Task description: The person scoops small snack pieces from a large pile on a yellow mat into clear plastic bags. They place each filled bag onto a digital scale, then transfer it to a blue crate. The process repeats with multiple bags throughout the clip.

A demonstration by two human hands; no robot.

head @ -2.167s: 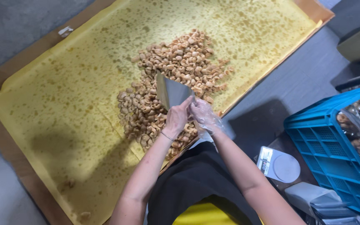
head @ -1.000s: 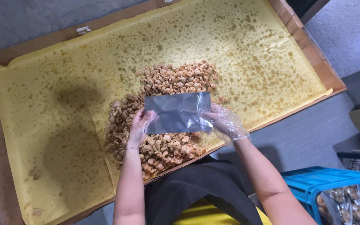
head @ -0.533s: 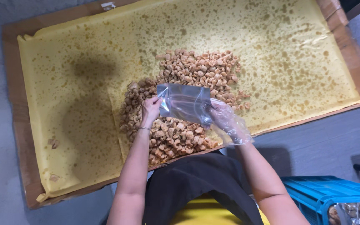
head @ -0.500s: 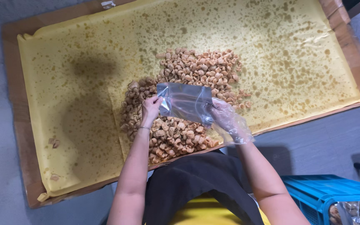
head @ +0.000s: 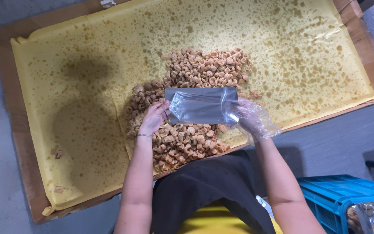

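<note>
Now, line by line:

Left hand: the bare left hand pinches the left edge of a clear plastic bag, fingers closed on the film.

Right hand: the right hand, in a loose see-through glove, grips the bag's right end, fingers curled around it.

Bag: held flat and level between both hands, above the snack pile, at about 12 o'clock from the person's body.

Snack pile: a heap of light brown fried pieces spreads under and beyond the bag, from 12 o'clock down toward 7 o'clock.

Paper: yellow oil-spotted paper lines a shallow brown tray.

Crate: a blue plastic crate sits at 4 o'clock, well apart from the hands.
</note>
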